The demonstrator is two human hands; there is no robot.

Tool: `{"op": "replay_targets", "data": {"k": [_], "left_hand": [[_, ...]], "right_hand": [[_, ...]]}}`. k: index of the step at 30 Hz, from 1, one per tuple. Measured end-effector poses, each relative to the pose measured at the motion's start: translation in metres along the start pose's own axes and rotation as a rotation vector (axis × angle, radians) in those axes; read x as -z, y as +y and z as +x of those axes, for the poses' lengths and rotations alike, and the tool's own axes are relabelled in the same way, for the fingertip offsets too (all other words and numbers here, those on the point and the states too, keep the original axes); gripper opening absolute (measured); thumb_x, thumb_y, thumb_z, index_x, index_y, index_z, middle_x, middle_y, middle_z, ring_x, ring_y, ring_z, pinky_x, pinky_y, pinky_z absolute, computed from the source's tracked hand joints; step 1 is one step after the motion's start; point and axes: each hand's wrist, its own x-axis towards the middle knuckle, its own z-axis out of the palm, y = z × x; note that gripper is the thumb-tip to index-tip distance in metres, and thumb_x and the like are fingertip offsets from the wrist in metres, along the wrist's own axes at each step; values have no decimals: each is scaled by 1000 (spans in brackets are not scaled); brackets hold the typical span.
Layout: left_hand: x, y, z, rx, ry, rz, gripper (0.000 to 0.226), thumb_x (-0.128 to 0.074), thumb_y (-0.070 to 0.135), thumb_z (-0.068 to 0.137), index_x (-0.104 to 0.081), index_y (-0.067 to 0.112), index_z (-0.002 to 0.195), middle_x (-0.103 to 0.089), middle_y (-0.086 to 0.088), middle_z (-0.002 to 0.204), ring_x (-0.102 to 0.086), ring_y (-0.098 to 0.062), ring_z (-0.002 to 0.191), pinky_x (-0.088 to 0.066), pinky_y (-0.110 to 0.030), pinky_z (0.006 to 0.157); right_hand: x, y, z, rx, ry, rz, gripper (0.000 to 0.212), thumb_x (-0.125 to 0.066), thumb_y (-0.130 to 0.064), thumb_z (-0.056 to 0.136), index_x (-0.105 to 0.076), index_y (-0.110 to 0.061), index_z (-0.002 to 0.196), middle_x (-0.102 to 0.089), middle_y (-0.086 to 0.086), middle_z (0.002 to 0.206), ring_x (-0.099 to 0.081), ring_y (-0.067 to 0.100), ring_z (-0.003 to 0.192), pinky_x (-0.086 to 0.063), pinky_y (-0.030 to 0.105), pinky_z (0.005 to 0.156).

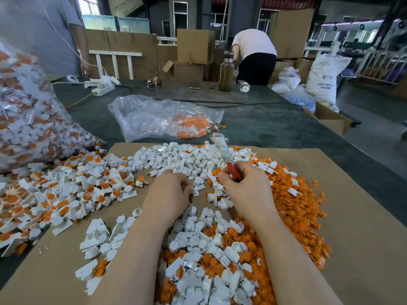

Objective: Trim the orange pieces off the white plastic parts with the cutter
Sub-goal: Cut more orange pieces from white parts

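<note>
The cutter [222,150] stood in the right hand [244,183], its red grip wrapped by curled fingers [229,176] and its taped shaft and metal head pointing up and away toward the far side of the table [275,126]. Held that way the blades sat well clear of the work, which looked to me like a pause between cuts rather than a cut in progress. The left hand [169,190] hovered just beside it, knuckles up, fingers bent down into the white plastic parts [176,155]; whether they pinched a piece or were only rummaging, I could not tell, since the fingertips were hidden.

The sorting explained the layout. Untrimmed parts, white with orange caps still on, lay heaped to the left [66,190], within easy reach of the feeding hand. Trimmed white pieces spread ahead and below the wrists, and the cut-off orange pieces [297,205] had piled up on the right, under the cutting hand where they would drop. All of it rested on a brown cardboard sheet [363,227], probably to keep scraps off the dark table.

Further out, a full clear bag of untrimmed parts [26,119] bulged at the left edge, and a nearly empty plastic bag [154,115] lay beyond the pile. A person in a pale top [253,47] bent over boxes at the back.
</note>
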Motion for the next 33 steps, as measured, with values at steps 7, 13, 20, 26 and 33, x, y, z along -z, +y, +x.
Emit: {"op": "replay_targets", "data": {"k": [7,13,20,26,33], "left_hand": [[1,4,-1,47,-20,-67,17,-74,23,86,-61,25,97,-62,8,94,-58,-14,91,-43,-25,73],[5,16,-5,139,48,-430,11,-78,23,82,-68,26,80,-68,8,76,-67,-13,74,-49,-24,60],[12,40,-16,304,-14,-1131,12,-80,5,79,-71,11,85,-76,-7,72,-75,-18,69,-59,-24,57],[13,42,-20,300,-28,-1259,13,-78,1,79,-72,4,90,-75,-13,71,-74,-18,64,-56,-22,54],[10,45,-23,189,68,-1165,12,-81,3,77,-75,12,83,-76,-6,74,-75,-20,70,-58,-22,59]], "right_hand": [[0,0,0,12,-4,-3,12,-68,-35,88,-62,-27,81,-54,-11,60,-50,3,51,-33,13,46],[-1,-3,-2,59,32,25,17,-67,-35,89,-59,-28,76,-51,-10,59,-51,-8,61,-38,8,49],[1,-6,-4,86,77,67,10,-67,-34,89,-62,-29,82,-55,-12,64,-54,-5,66,-38,12,50],[0,-5,-5,105,128,36,10,-68,-36,88,-61,-29,86,-57,-14,67,-55,-5,74,-39,15,56],[0,-7,-6,119,159,49,12,-68,-35,87,-61,-27,82,-57,-13,65,-57,4,68,-50,25,56]]}}
